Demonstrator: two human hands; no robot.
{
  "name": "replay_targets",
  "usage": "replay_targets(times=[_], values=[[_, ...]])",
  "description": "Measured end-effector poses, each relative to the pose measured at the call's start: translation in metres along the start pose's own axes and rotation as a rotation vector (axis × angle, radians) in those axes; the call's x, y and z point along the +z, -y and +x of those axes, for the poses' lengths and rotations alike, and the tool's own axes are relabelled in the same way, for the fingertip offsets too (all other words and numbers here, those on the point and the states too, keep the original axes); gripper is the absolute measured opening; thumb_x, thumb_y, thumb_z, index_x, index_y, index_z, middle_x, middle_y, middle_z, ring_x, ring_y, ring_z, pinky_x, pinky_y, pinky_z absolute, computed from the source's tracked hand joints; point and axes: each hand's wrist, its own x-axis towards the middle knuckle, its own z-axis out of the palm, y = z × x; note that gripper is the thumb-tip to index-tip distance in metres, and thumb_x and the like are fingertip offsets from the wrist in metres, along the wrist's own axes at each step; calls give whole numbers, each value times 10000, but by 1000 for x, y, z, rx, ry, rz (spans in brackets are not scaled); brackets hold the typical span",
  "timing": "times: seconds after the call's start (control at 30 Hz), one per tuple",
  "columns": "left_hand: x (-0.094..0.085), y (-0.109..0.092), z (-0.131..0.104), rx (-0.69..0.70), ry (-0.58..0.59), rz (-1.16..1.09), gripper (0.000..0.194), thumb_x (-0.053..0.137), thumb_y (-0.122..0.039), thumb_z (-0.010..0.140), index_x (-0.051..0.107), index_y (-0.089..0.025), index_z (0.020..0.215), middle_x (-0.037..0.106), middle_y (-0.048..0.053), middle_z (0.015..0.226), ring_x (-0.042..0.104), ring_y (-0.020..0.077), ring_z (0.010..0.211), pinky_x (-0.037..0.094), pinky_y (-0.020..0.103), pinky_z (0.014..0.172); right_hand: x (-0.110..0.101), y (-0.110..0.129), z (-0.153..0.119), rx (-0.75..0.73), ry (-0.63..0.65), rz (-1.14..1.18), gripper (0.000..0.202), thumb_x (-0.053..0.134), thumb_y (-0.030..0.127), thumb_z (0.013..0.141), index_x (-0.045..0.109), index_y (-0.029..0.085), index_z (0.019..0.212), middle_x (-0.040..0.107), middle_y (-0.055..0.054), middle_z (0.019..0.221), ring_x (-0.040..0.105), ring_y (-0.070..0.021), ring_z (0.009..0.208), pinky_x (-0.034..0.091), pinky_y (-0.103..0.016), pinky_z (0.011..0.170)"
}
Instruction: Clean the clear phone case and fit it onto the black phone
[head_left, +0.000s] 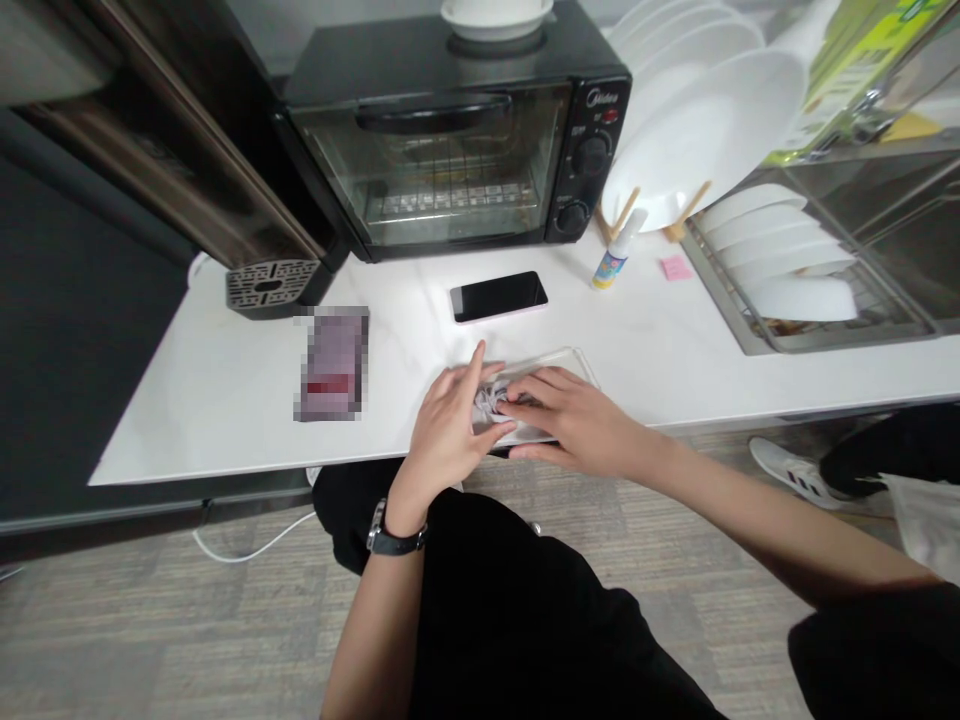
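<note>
A clear, shallow plastic case lies at the counter's front edge. Inside its left part sits a bundled white cable, partly covered by fingers. My left hand rests at the case's left end, thumb and index finger spread around the bundle. From the right, my right hand reaches over the case, its fingers bent onto the cable and its thumb low along the near edge. What lies under the right palm is hidden. Just beyond the case is a phone with a dark screen.
A blurred-out purple packet lies to the left. Behind stand a black toaster oven, a small spray bottle and racked white plates. On the right are a pink note and a sink basket holding bowls. A shoe shows on the floor.
</note>
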Motion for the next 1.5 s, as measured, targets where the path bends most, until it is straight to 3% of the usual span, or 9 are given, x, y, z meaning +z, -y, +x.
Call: replay_targets(times=[0.17, 0.3, 0.47, 0.57, 0.8, 1.03, 1.13, 1.3, 1.5], values=[[-2, -1, 1, -17, 29, 17, 1094, 790, -404, 942, 34, -360, 1732, 591, 32, 1600, 500, 330, 1414, 391, 529, 1212, -24, -16, -41, 223, -26, -266, 482, 535, 527, 1075, 703, 172, 1355, 702, -174, 1301, 547, -384, 1233, 459, -537, 1027], [1, 0, 2, 18, 22, 44, 1072, 781, -414, 946, 57, -331, 1734, 580, 50, 1610, 501, 332, 1415, 375, 544, 1233, 0, -11, -30, 397, -93, -327, 757, 537, 677, 1020, 581, 95, 1502, 619, -243, 1463, 508, -460, 1323, 447, -588, 1030], [3, 1, 1, 10, -3, 57, 1000, 744, -310, 949, 122, -284, 1732, 566, 86, 1606, 509, 313, 1428, 411, 506, 1225, 42, 26, 6, 218, -207, -89, 980, 504, 874, 915, 583, 84, 1490, 629, -215, 1496, 487, -421, 1427, 426, -582, 1163], [1, 0, 0, 15, -4, 55, 1008, 743, -325, 951, 106, -309, 1732, 582, 63, 1596, 524, 303, 1421, 418, 502, 1224, 33, 30, -7, 184, -176, -93, 951, 508, 868, 919, 601, 111, 1486, 651, -175, 1491, 498, -414, 1434, 404, -592, 1213], [0, -1, 3, 17, 14, 78, 994, 738, -436, 969, 108, -323, 1730, 592, 67, 1596, 513, 332, 1455, 363, 558, 1264, 9, 0, -35, 472, -173, -352, 864, 511, 750, 997, 552, 66, 1522, 613, -222, 1522, 394, -495, 1519, 305, -720, 1263], [1, 2, 1, -2, 26, 86, 910, 670, -360, 993, 137, -277, 1725, 551, 120, 1618, 517, 315, 1491, 314, 576, 1303, 43, 29, 4, 187, -164, -66, 978, 475, 878, 927, 572, 102, 1512, 633, -185, 1517, 423, -414, 1539, 316, -650, 1302], [0, -1, 1, -22, 23, 108, 931, 696, -394, 975, 153, -279, 1722, 589, 109, 1582, 542, 320, 1462, 321, 577, 1300, 25, 24, -15, 140, -112, -58, 918, 497, 854, 938, 586, 142, 1511, 656, -148, 1504, 440, -399, 1528, 297, -659, 1309], [1, -2, 2, -31, 31, 104, 951, 706, -441, 973, 133, -322, 1722, 577, 71, 1611, 502, 312, 1512, 271, 597, 1326, 0, -9, -36, 384, -153, -287, 734, 532, 682, 1026, 614, 115, 1484, 671, -177, 1467, 439, -453, 1507, 282, -709, 1287], [0, -3, 1, -63, 53, 97, 929, 678, -311, 961, 145, -292, 1723, 524, 96, 1652, 512, 287, 1517, 254, 566, 1346, 40, 24, 10, 256, -216, -123, 812, 483, 778, 997, 659, 83, 1378, 671, -208, 1443, 466, -412, 1500, 349, -637, 1286]])
